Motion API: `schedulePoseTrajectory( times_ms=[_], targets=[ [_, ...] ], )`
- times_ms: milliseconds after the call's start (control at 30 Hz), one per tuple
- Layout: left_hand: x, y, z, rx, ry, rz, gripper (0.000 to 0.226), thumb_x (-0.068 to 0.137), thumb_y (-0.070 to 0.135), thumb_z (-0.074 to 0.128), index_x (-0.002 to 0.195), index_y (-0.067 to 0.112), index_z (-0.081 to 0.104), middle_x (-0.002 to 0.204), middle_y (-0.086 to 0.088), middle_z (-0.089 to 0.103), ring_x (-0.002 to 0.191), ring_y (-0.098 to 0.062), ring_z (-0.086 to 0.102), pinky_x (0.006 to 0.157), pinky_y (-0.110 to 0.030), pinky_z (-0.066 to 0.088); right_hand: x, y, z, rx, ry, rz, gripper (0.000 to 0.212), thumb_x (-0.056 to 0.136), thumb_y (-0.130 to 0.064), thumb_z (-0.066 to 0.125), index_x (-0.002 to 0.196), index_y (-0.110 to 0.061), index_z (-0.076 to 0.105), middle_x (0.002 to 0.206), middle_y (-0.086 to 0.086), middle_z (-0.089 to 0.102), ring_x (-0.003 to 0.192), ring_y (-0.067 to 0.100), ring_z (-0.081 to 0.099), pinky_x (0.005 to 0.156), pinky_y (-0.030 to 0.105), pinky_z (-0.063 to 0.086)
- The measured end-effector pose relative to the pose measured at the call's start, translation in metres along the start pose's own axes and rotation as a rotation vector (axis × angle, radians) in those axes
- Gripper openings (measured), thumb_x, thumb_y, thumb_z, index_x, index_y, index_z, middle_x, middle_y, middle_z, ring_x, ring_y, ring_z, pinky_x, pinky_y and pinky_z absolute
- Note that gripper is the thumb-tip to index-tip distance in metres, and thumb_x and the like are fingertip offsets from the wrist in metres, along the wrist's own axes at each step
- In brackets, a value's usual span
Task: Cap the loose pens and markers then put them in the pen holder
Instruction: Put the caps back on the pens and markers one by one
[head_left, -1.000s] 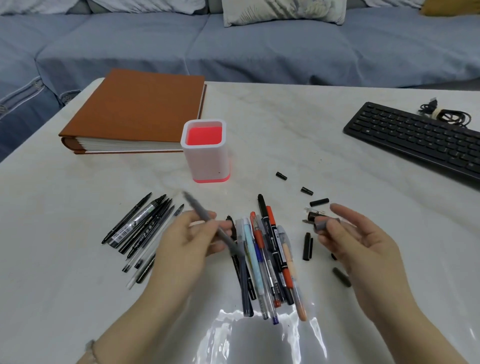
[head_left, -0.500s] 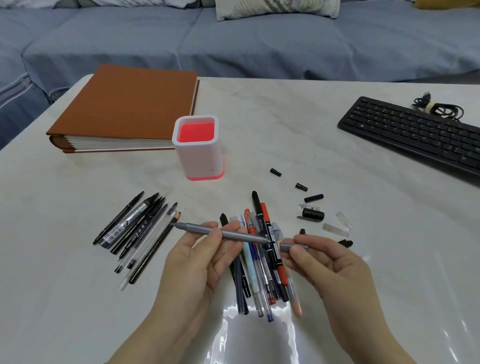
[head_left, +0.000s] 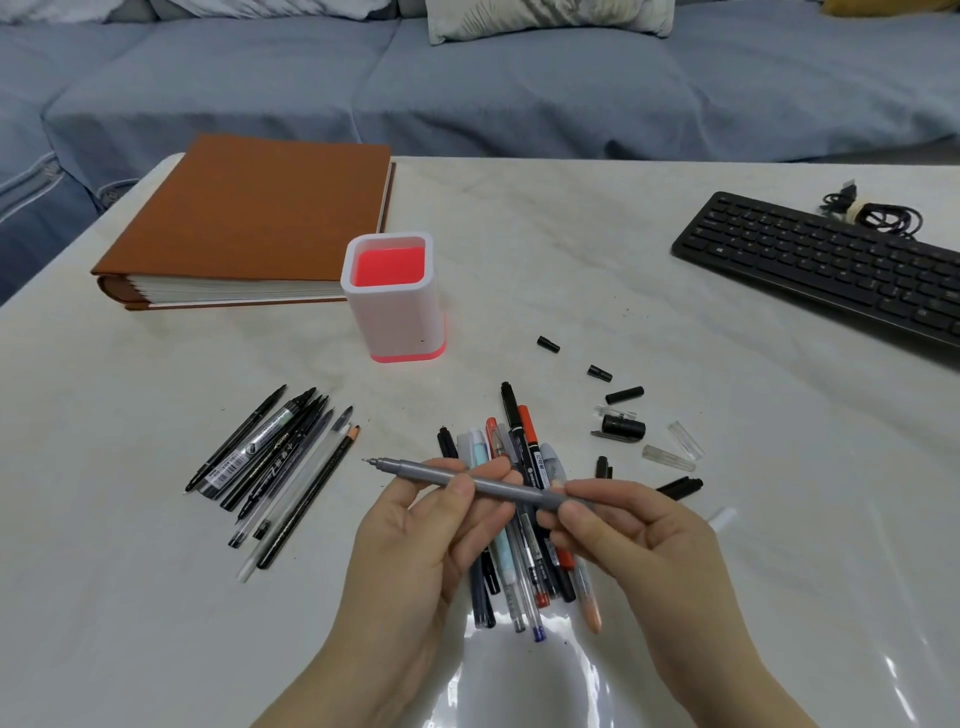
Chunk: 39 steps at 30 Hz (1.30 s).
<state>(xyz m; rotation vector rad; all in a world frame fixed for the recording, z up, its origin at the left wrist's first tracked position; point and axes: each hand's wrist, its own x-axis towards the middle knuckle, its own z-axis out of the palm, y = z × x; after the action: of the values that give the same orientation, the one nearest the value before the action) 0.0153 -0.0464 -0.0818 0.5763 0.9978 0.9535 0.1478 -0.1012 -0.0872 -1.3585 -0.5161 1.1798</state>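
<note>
Both hands hold a grey fineliner (head_left: 415, 470) level above the surface (head_left: 156, 623). The left hand (head_left: 431, 530) pinches its middle, and the right hand (head_left: 639, 540) grips its 3 o'clock end, perhaps over a cap. The bare tip points to 9 o'clock. The white-and-red pen holder (head_left: 395, 312) stands at 12 o'clock, a heap of pens (head_left: 519, 577) lies beneath the hands, and loose caps (head_left: 623, 395) lie at 2 o'clock.

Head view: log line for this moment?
phase: capping | left hand: holds grey pen mid-barrel | right hand: pinches its other end | left tip: bare | pen holder: no pens
</note>
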Motion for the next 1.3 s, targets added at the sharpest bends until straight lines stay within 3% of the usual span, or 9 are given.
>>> schedulePoseTrajectory(
  times_ms=[300,467,633,733,867,967,1100,1200,1300],
  targets=[
    [-0.002,-0.010,0.006,0.027,0.027,0.050,0.016,0.090,0.001,0.042,0.087,0.007,0.056,0.085,-0.012,0.075,0.078,-0.018,0.072,0.059,-0.016,0.056,0.002,0.007,0.001,-0.279,-0.028,-0.195,0.039,0.074,0.009,0.065,0.069,-0.030,0.070,0.060,-0.008,0.073,0.058,0.005,0.068,0.057,0.008,0.050],
    [0.004,-0.014,0.009,0.017,0.031,0.031,0.015,0.091,0.004,0.042,0.091,0.005,0.057,0.086,-0.014,0.074,0.080,-0.019,0.072,0.061,-0.018,0.057,0.009,0.008,-0.005,-0.357,-0.038,-0.230,0.035,0.074,0.004,0.067,0.072,-0.030,0.069,0.065,-0.012,0.073,0.060,0.004,0.068,0.059,0.008,0.050],
    [0.017,-0.015,0.014,0.324,0.026,0.047,0.017,0.092,0.009,0.045,0.092,0.010,0.062,0.074,-0.005,0.070,0.069,-0.013,0.069,0.062,-0.020,0.058,0.019,0.006,-0.027,-0.760,-0.266,-0.113,0.028,0.073,-0.017,0.074,0.074,-0.043,0.064,0.067,-0.011,0.071,0.070,-0.004,0.064,0.065,0.004,0.045],
    [0.021,-0.009,0.013,0.538,0.009,0.132,0.027,0.094,0.012,0.042,0.078,0.020,0.062,0.056,0.005,0.056,0.057,-0.010,0.055,0.055,-0.019,0.052,0.026,0.004,-0.059,-0.935,-0.143,-0.164,0.015,0.078,-0.019,0.069,0.088,-0.030,0.068,0.072,-0.019,0.063,0.073,-0.017,0.055,0.067,0.000,0.038],
    [0.024,-0.005,0.000,0.791,-0.042,0.197,0.031,0.091,0.016,0.048,0.069,0.028,0.067,0.047,0.010,0.052,0.041,-0.002,0.041,0.041,-0.012,0.035,0.029,-0.009,-0.097,-1.056,0.020,-0.168,0.015,0.077,-0.016,0.069,0.077,-0.030,0.065,0.070,-0.012,0.062,0.063,-0.003,0.056,0.062,0.005,0.040],
    [0.020,-0.005,-0.006,0.849,-0.067,0.194,0.022,0.088,0.014,0.054,0.083,0.028,0.069,0.052,0.011,0.059,0.040,-0.001,0.045,0.040,-0.012,0.037,0.031,-0.011,-0.102,-1.202,-0.084,-0.098,0.016,0.074,-0.028,0.072,0.078,-0.035,0.058,0.080,-0.011,0.058,0.077,0.002,0.051,0.067,0.014,0.038],
    [0.013,-0.003,-0.006,0.852,-0.077,0.185,0.026,0.085,0.009,0.058,0.076,0.032,0.068,0.055,0.004,0.062,0.039,0.000,0.048,0.039,-0.008,0.036,0.036,-0.001,-0.089,-1.454,-0.150,-0.107,0.019,0.078,-0.038,0.065,0.092,-0.025,0.062,0.093,-0.010,0.052,0.093,0.008,0.047,0.076,0.023,0.040],
    [0.009,0.000,-0.006,0.873,-0.106,0.189,0.028,0.085,0.010,0.059,0.075,0.036,0.065,0.063,-0.001,0.064,0.042,-0.001,0.051,0.041,-0.009,0.038,0.036,0.002,-0.079,-1.485,-0.138,-0.195,0.015,0.085,-0.035,0.057,0.088,-0.022,0.062,0.100,-0.006,0.055,0.101,0.011,0.048,0.080,0.025,0.043],
    [0.005,0.004,-0.006,0.852,-0.125,0.204,0.029,0.083,0.010,0.060,0.074,0.036,0.065,0.065,-0.006,0.065,0.043,-0.001,0.049,0.041,-0.009,0.039,0.037,-0.004,-0.068,-1.194,-0.092,-0.233,0.011,0.083,-0.026,0.062,0.073,-0.023,0.057,0.077,-0.007,0.055,0.070,0.004,0.050,0.065,0.012,0.041]
  ],
)
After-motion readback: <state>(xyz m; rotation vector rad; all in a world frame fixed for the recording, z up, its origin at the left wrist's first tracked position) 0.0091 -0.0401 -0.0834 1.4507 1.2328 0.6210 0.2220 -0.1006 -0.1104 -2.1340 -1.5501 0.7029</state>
